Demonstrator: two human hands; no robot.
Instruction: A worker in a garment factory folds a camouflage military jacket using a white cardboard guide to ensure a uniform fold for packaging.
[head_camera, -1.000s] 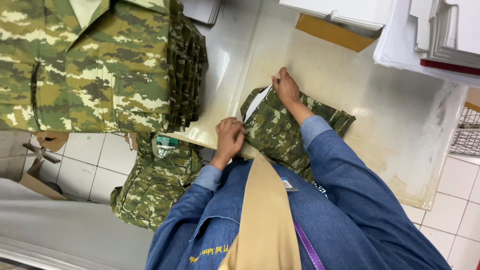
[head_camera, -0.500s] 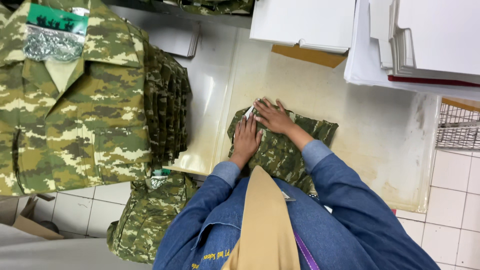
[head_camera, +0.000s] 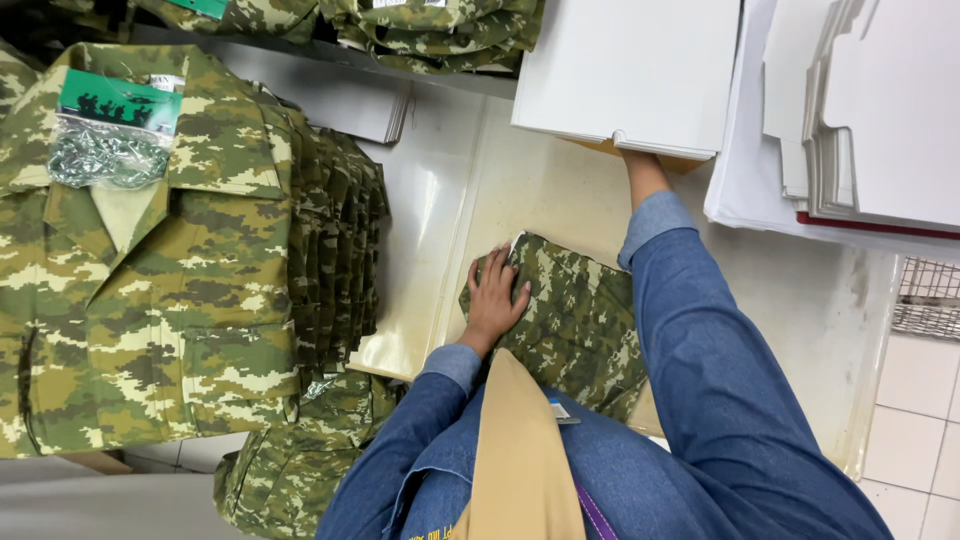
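Since half a second back, our right arm has left the folded camo garment (head_camera: 575, 315) and stretched forward; the right hand (head_camera: 638, 160) now goes under the white cardboard stack (head_camera: 630, 70), only wrist and forearm show. Can't tell whether that hand is clenched or loose, the fingers are hidden by the boards. The left hand (head_camera: 497, 295) stayed put on the garment.

Left hand: flat, palm down, fingers spread on the near-left corner of the garment, pressing, not gripping anything. Garment is folded to a compact rectangle, green digital camo, lying on the pale plastic-covered table (head_camera: 430, 200) right in front of us, its lower edge touching our blue denim jacket. A small white tag shows at the garment's lower edge; we can't tell what it is fixed to.

Left of it: a tall stack of folded camo shirts (head_camera: 330, 250), edges facing us, just beside the table sheet. On top lies a shirt laid out collar up (head_camera: 150, 270), with a clear bag with a green card header (head_camera: 110, 135) at the collar. More camo fabric (head_camera: 290, 460) hangs below the stack, near our left elbow.

Far edge: more folded camo pieces (head_camera: 430, 30). Right side: a pile of white die-cut card sheets (head_camera: 860, 110), with a wire basket (head_camera: 925, 295) beyond the table edge over a tiled floor (head_camera: 915, 440).
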